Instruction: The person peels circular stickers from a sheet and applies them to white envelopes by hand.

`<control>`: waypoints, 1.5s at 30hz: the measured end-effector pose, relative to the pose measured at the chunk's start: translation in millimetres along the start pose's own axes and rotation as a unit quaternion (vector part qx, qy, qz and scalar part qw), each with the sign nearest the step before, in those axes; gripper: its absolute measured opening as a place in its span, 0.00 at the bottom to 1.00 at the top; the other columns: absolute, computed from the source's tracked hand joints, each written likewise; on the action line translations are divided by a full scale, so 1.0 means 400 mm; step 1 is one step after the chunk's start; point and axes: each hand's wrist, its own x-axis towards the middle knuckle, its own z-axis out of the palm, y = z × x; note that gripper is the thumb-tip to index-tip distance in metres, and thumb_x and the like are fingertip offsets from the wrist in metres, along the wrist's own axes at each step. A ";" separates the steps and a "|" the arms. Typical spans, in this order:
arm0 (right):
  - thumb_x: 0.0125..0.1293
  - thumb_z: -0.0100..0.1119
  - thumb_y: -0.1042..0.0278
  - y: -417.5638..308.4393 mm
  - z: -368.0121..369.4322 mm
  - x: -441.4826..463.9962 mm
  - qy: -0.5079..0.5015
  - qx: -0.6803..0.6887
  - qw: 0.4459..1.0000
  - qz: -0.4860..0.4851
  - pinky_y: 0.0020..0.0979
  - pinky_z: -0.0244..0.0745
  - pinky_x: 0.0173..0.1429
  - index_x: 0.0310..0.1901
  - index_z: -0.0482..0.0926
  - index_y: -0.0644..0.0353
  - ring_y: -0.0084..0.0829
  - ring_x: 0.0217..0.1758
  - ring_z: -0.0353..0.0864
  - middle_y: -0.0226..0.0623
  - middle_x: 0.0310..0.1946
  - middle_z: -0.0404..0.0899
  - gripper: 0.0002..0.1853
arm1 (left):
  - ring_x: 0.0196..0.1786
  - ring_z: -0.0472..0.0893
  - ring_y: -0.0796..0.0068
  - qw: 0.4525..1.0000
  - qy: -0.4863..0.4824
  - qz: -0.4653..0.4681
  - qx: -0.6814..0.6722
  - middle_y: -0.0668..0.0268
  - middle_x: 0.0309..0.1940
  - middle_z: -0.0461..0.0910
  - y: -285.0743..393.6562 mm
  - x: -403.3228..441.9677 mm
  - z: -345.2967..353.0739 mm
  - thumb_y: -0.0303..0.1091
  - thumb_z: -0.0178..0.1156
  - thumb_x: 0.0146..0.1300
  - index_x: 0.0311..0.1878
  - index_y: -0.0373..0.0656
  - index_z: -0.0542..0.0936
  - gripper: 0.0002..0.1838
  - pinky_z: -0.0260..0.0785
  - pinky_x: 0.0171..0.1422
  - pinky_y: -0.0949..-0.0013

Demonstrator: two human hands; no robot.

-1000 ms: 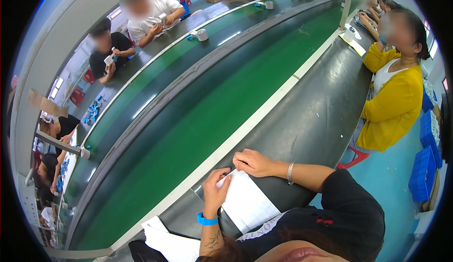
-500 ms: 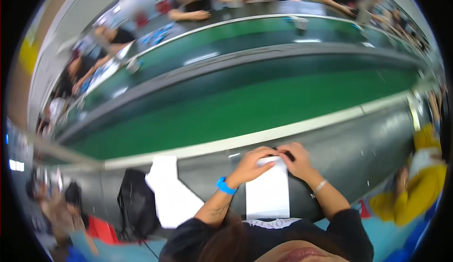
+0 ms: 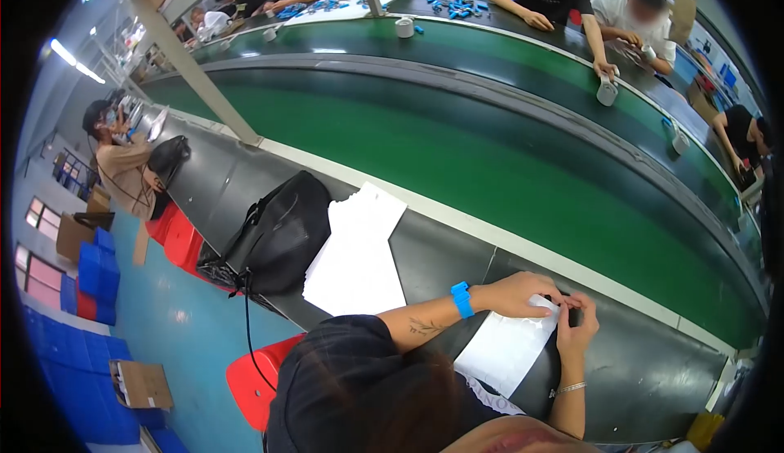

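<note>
A flat white packet [image 3: 505, 353], slightly shiny like a plastic bag, lies slanted on the dark tabletop in front of my body. My left hand [image 3: 523, 295], with a blue band at its wrist, rests across the packet's far end, thumb on top and fingers closed on the edge. At the far right corner, my right hand [image 3: 576, 322] has its thumb and fingers pinched, with the tips meeting those of my left hand. Whatever small part lies between the fingertips is hidden. A stack of white sheets [image 3: 359, 261] lies to the left.
A black bag [image 3: 282, 228] sits left of the sheets, its strap hanging over the edge near a red stool [image 3: 253, 379]. Beyond the white rail runs a green conveyor belt [image 3: 457, 184]. Across it, people work beside blue parts [image 3: 457, 6] and white cups [image 3: 607, 92].
My view has swung to the left, bringing the aisle and blue crates into sight. Both hands stay at the far end of the packet, which now appears more slanted.
</note>
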 end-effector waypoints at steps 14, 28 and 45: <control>0.57 0.59 0.86 -0.016 -0.005 0.013 -0.023 0.015 0.999 0.034 0.27 0.73 0.46 0.50 0.73 0.68 0.27 0.36 0.78 0.38 0.35 0.80 0.18 | 0.46 0.79 0.57 1.000 0.008 0.008 0.004 0.57 0.45 0.78 0.000 -0.001 -0.002 0.31 0.65 0.55 0.50 0.40 0.79 0.19 0.73 0.50 0.61; 0.60 0.59 0.84 -0.023 -0.003 0.014 -0.026 -0.099 0.993 -0.055 0.32 0.74 0.49 0.53 0.75 0.66 0.33 0.38 0.80 0.41 0.36 0.80 0.18 | 0.40 0.78 0.60 1.000 0.016 0.004 -0.007 0.58 0.41 0.81 -0.008 0.003 -0.001 0.34 0.64 0.53 0.49 0.39 0.79 0.19 0.72 0.45 0.61; 0.57 0.58 0.84 -0.011 -0.001 0.011 0.000 -0.099 0.995 0.022 0.30 0.74 0.48 0.46 0.73 0.65 0.30 0.37 0.80 0.40 0.32 0.81 0.14 | 0.49 0.80 0.54 1.000 -0.010 0.022 0.003 0.57 0.47 0.82 -0.022 0.002 0.002 0.34 0.65 0.53 0.51 0.39 0.80 0.20 0.73 0.53 0.59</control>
